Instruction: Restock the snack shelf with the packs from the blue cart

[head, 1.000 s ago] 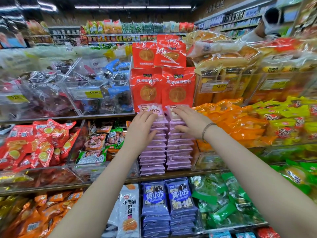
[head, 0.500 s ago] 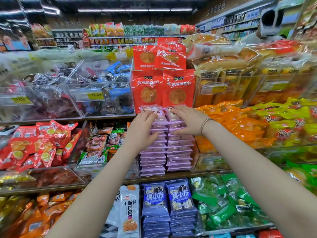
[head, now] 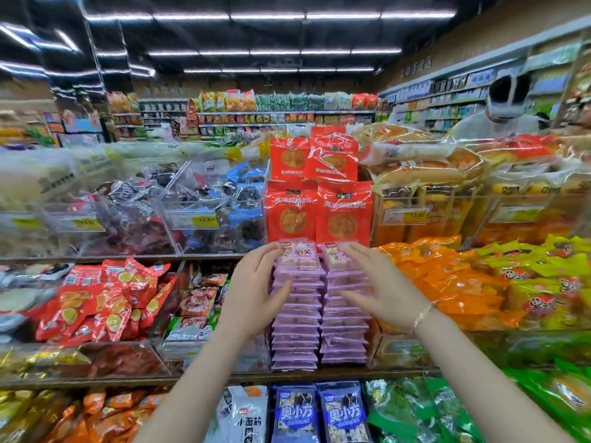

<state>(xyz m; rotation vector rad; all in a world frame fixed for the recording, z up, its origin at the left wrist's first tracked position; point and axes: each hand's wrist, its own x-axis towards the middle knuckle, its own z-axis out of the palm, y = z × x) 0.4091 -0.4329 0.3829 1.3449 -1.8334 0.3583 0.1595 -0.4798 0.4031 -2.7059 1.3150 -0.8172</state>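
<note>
Head view, packs: two stacks of purple packs (head: 295, 318) stand side by side on the middle shelf (head: 287, 377), between the hands.
Left hand (head: 256, 292): fingers straight, against the left stack's side.
Right hand (head: 383, 289): fingers spread and loose beside the right stack; contact unclear.
Orientation: packs lie flat, edges toward the camera; stacks upright.
Hard to read: print blurred.

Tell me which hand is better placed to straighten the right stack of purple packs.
The right hand. Its open fingers lie over the right purple stack near its top. The left hand is at the left purple stack and would have to cross over.
</note>
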